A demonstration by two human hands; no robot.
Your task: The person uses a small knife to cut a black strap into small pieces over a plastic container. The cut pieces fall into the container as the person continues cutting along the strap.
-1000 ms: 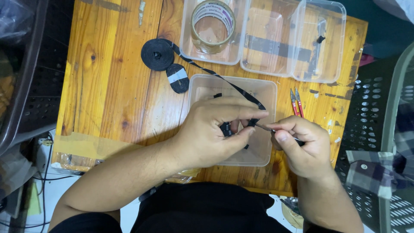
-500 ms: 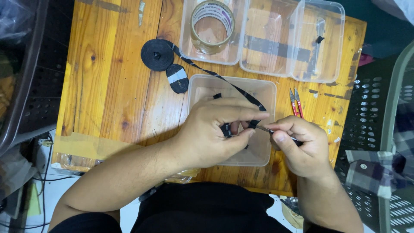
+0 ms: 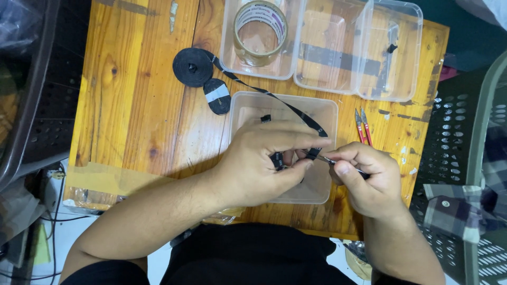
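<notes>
Wooden tabletop (image 3: 132, 105) fills most of the view, its near edge hidden behind the person's dark lap. At twelve o'clock sit clear plastic tubs (image 3: 359, 53), one with a roll of clear tape (image 3: 260, 32) inside, the others showing only a small dark bit that is too small to tell. Nearer, at the centre, another clear tub (image 3: 248, 108) lies half covered by both hands, so what it holds cannot be made out. At ten o'clock rests a black ribbon roll (image 3: 193, 67), its black strap (image 3: 274, 97) running down toward the hands. The left hand (image 3: 259, 163) pinches the strap end in a narrow grip over the tub. The right hand (image 3: 367, 182), at three o'clock of it, is closed around a thin tool (image 3: 328, 160), mostly hidden in the fist. Small red-handled snips (image 3: 362, 125) lie at two o'clock.
</notes>
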